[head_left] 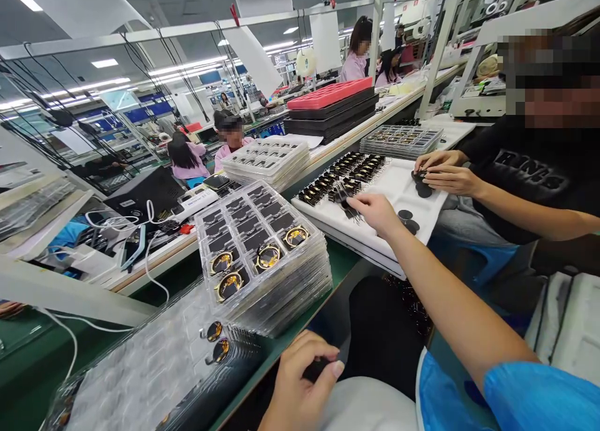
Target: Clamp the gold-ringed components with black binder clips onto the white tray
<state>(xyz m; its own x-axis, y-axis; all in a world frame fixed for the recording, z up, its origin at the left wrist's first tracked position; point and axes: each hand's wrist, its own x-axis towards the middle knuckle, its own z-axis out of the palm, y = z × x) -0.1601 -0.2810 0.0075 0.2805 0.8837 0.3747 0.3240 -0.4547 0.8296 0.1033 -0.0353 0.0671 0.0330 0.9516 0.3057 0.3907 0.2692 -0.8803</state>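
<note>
My right hand [377, 213] reaches over the white foam tray [398, 184], its fingertips pinching a small dark part at the edge of the rows of black and gold pieces [344, 175]. Low in the view, my left hand [307, 371] is curled with thumb and fingers close together; a dark shape shows between them, too unclear to name. Beyond it rises a stack of clear compartment trays [281, 287], the top one holding several round gold-rimmed watch parts [269, 257]. Round black discs [411, 225] lie on the foam tray to the right of my right hand.
A co-worker in a black shirt [529, 175] handles dark round parts at the right. Another clear tray [140, 368] lies at the lower left. White trays [265, 159] and black trays under a red one [330, 94] stand behind. Cables [149, 262] hang at the left.
</note>
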